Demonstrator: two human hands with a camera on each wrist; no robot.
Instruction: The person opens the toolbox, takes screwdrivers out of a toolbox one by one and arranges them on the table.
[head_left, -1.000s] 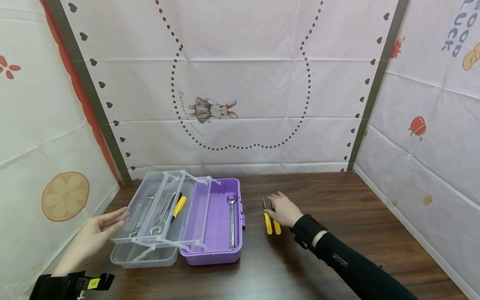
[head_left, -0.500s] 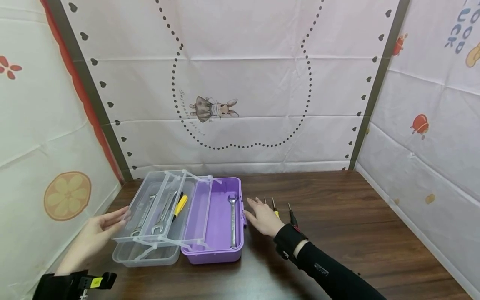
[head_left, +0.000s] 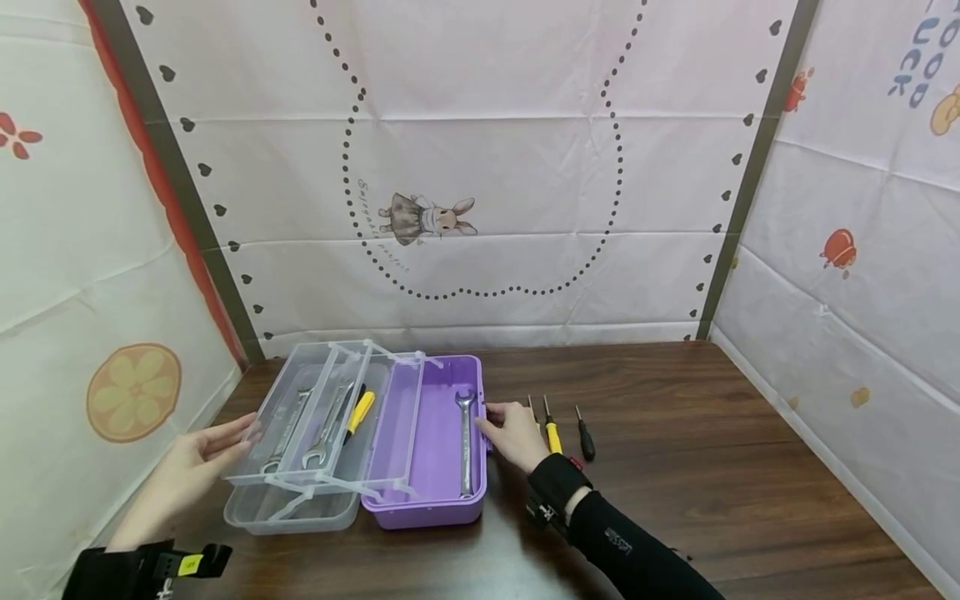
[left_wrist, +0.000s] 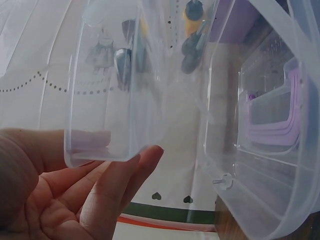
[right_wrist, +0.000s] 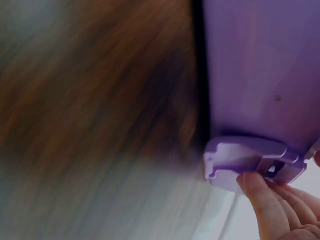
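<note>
My left hand point(head_left: 197, 467) pinches the near-left edge of a clear tray point(left_wrist: 102, 120), thumb on one side and fingers on the other. White arms link this raised tray to a purple toolbox point(head_left: 427, 467). Through the tray I see wrenches point(head_left: 288, 437) and a yellow-handled screwdriver point(head_left: 361, 412). A single wrench point(head_left: 466, 446) lies inside the purple box along its right wall. My right hand point(head_left: 517, 435) holds that wall from outside, fingertips at the rim. In the right wrist view its thumb touches the purple latch point(right_wrist: 245, 152).
Two yellow-handled screwdrivers point(head_left: 552, 435) lie right of the toolbox, one mostly hidden behind my right hand. Beside them is a black-handled screwdriver point(head_left: 587, 440). Below the raised tray sits another clear plastic part point(head_left: 296, 525). Printed cloth walls point(head_left: 487, 150) enclose the wooden table point(head_left: 675, 433).
My right hand has moved left from over the yellow screwdrivers to the toolbox's right side, uncovering the black screwdriver. My left hand stays on the tray.
</note>
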